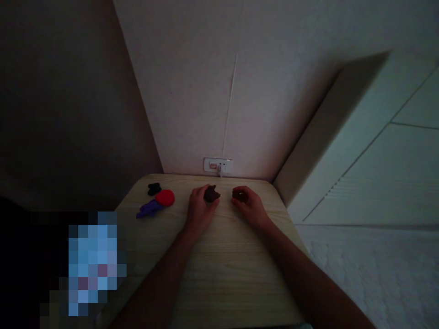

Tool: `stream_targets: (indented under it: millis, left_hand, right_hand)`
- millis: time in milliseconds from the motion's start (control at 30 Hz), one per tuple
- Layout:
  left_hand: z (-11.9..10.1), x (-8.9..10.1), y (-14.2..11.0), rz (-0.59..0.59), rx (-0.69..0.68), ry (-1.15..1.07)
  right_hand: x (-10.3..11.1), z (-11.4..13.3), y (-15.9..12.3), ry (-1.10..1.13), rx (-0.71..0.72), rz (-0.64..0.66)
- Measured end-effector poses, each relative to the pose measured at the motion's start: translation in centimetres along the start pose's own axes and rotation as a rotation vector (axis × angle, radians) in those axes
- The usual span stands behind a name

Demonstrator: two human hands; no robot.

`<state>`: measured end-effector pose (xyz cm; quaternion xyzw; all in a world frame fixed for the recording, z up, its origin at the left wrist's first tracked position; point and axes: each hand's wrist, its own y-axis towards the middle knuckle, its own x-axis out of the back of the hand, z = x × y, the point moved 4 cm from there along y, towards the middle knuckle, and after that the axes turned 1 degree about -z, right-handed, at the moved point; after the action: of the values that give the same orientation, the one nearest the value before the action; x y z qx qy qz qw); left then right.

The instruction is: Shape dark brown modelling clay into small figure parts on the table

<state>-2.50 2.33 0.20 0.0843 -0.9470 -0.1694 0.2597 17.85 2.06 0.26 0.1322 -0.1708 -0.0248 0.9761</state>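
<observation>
On a small light wooden table (219,256), my left hand (200,208) is closed around a dark brown lump (211,194) that looks like modelling clay. My right hand (248,205) pinches a smaller dark brown piece (238,195) a short way to the right of it. Both hands rest on the tabletop near its far edge, close to the wall. The room is dim, so the shapes of the pieces are hard to make out.
On the table's left part lie a red disc (165,197), a purple elongated piece (149,209) and a small black piece (154,188). A wall socket (217,165) with a plug sits just behind the table. A white bed or cabinet (370,173) stands on the right.
</observation>
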Motion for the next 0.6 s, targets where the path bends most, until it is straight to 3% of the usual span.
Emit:
stream_targets:
  millis: [233, 433, 600]
  left_hand:
    - [-1.1, 0.6, 0.0, -0.1, -0.049, -0.067]
    - [-0.9, 1.3, 0.2, -0.217, 0.066, -0.059]
    - [-0.7, 0.8, 0.0, -0.135, 0.197, -0.194]
  right_hand:
    - [-0.1, 0.1, -0.5, 0.258, -0.13, 0.026]
    - [-0.5, -0.4, -0.4, 0.105, -0.031, 0.079]
    - [-1.3, 0.6, -0.5, -0.118, 0.196, 0.059]
